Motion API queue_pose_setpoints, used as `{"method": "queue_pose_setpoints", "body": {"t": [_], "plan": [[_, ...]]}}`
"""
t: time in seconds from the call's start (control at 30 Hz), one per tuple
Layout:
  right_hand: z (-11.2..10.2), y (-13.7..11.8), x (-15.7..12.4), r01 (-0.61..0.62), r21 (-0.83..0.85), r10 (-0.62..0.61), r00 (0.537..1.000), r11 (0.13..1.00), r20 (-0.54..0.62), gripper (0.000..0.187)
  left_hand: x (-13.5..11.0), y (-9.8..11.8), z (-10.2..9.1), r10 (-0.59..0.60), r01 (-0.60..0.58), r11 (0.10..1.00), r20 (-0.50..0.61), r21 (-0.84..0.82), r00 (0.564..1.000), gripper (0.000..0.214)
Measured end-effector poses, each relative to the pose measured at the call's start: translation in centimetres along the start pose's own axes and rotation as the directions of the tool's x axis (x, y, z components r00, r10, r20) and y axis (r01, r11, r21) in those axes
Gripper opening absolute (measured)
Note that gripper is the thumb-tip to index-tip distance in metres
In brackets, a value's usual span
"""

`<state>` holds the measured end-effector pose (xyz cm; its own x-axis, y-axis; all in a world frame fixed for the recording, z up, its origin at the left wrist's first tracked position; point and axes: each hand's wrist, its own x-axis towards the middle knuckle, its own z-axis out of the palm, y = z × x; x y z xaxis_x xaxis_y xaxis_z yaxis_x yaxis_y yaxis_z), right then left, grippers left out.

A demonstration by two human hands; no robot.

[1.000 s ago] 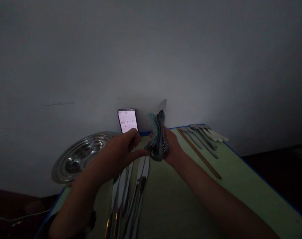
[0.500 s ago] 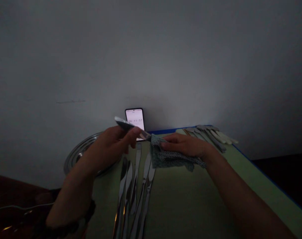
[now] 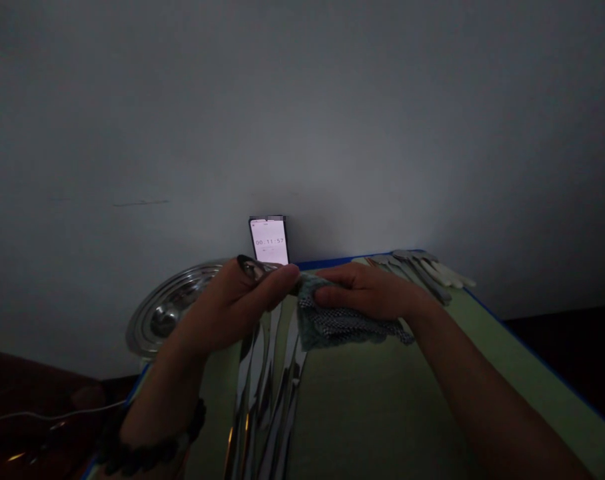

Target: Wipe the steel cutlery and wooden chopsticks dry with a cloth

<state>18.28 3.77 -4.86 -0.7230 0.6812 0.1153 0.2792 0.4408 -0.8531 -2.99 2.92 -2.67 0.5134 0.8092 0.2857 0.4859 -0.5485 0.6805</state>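
Note:
My left hand (image 3: pixel 237 300) is closed on a shiny metal spoon (image 3: pixel 251 268), its rounded bowl showing above the knuckles. The spoon's other end runs toward a folded grey-green cloth (image 3: pixel 342 320) and is hidden there. My right hand (image 3: pixel 365 291) pinches that cloth, thumb on the near side and fingers over the top. Both hands are close together above the table. Several metal table knives (image 3: pixel 282 393) lie side by side below them, handles toward me, their far ends partly covered by my left hand and the cloth.
A phone (image 3: pixel 270 241) showing a timer leans on the wall behind my hands. At the left is a round shiny metal dish (image 3: pixel 150 320). Several pieces of cutlery (image 3: pixel 422 273), some white-handled, lie at the right back of the pale green table (image 3: pixel 382 413), which has a blue edge.
The spoon has turned and drawn down into my left hand, so less of it shows. My left hand has shifted right, closer to the cloth. The cloth has moved slightly down and left.

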Motion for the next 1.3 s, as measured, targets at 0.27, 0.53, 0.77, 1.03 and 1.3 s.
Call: {"method": "queue_pose_setpoints", "body": {"t": [0.27, 0.53, 0.77, 1.03, 1.3], "plan": [[-3.7, 1.3, -3.2, -0.272, 0.04, 0.272, 0.962, 0.961, -0.001, 0.032, -0.3, -1.7, -0.8, -0.175, 0.122, 0.945, -0.153, -0.302, 0.973, 0.041], [-4.8, 0.3, -5.9, -0.381, 0.121, 0.39, 0.918, 0.917, -0.066, 0.027, -0.4, -1.6, -2.4, -0.148, 0.151, 0.988, 0.154, -0.012, 0.977, 0.034], [-4.9, -0.5, -6.2, -0.339, -0.145, 0.323, 0.938, 0.929, -0.127, 0.022, -0.4, -2.7, -3.3, -0.171, 0.152, 0.973, 0.103, 0.172, 0.98, 0.027], [-3.7, -2.0, -5.2, -0.339, -0.377, 0.3, 0.94, 0.862, -0.16, 0.03, -0.3, -0.7, -2.0, -0.14, 0.093, 0.937, 0.119, 0.336, 0.983, 0.028], [-2.4, -3.0, -3.8, -0.165, -0.401, 0.154, 0.986, 0.901, -0.061, 0.024, 0.0, 1.4, 0.0, -0.017, -0.034, 0.943, 0.151, 0.331, 0.988, 0.024]]}}
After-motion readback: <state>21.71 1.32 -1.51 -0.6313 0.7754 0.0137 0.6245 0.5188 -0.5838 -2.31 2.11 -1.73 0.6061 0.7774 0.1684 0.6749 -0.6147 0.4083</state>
